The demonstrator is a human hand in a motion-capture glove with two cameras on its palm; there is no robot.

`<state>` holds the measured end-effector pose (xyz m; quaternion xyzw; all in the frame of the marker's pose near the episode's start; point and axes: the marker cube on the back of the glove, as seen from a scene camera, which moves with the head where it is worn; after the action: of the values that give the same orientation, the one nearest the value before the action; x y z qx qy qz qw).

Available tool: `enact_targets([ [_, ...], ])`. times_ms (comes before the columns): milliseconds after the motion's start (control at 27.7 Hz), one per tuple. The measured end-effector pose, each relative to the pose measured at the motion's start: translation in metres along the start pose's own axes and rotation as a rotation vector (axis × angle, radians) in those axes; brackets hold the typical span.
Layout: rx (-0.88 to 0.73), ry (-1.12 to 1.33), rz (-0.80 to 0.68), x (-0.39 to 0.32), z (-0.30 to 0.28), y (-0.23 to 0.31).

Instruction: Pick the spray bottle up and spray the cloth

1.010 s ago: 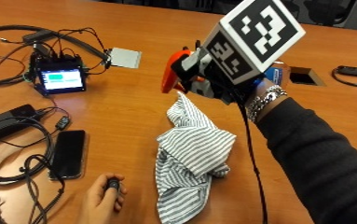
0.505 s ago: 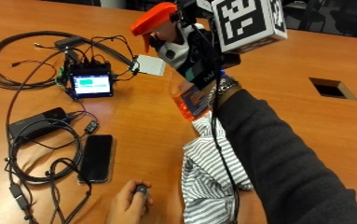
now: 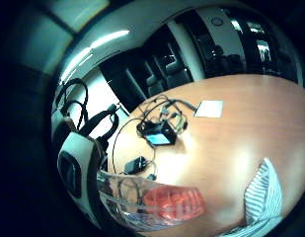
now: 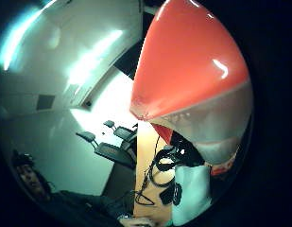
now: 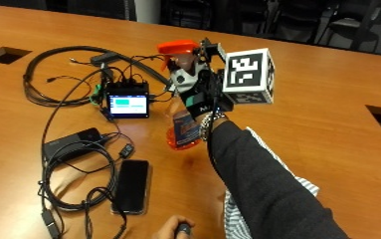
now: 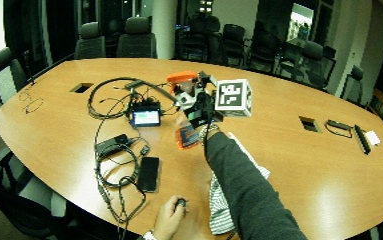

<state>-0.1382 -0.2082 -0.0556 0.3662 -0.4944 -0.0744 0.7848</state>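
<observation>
The spray bottle [image 5: 185, 107], clear with an orange head and orange liquid at its base, hangs in the air above the table [image 5: 335, 99], lifted clear of the wood. The gloved right hand [image 5: 200, 94] wraps its neck just under the head, fingers curled round it; whether a finger sits on the trigger I cannot tell. The nozzle appears to point toward 9 o'clock, away from the person.

The striped cloth [image 5: 289, 186] lies crumpled on the table at about 5 o'clock from the bottle, largely hidden under the dark sleeve of the same arm. That is the main risk: as the bottle is aimed now, a squeeze would likely miss the cloth and wet what lies the other way.

At 9 o'clock, near the bottle, stands a small screen device [image 5: 128, 104] with cables [image 5: 64, 74] plugged in; at 7 o'clock lie a black power brick [image 5: 74, 142] and a dark phone [image 5: 132, 185]. Mist or drips landing there could harm them. The bottle needs turning toward the cloth first, and the sleeve overhanging the cloth could catch the spray instead. The bare hand [image 5: 173, 233] rests at the near table edge.
</observation>
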Motion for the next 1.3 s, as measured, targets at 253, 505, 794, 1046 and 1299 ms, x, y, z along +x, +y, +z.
enact_targets([
  [253, 0.071, -0.032, 0.083, 0.042, -0.002, 0.016],
  [505, 0.087, -0.024, 0.054, 0.034, -0.007, 0.009],
  [794, 0.145, -0.015, -0.034, 0.004, -0.026, 0.001],
  [1046, 0.172, -0.022, -0.065, -0.011, -0.029, -0.004],
  [1299, 0.171, -0.032, -0.004, 0.01, -0.019, 0.008],
])
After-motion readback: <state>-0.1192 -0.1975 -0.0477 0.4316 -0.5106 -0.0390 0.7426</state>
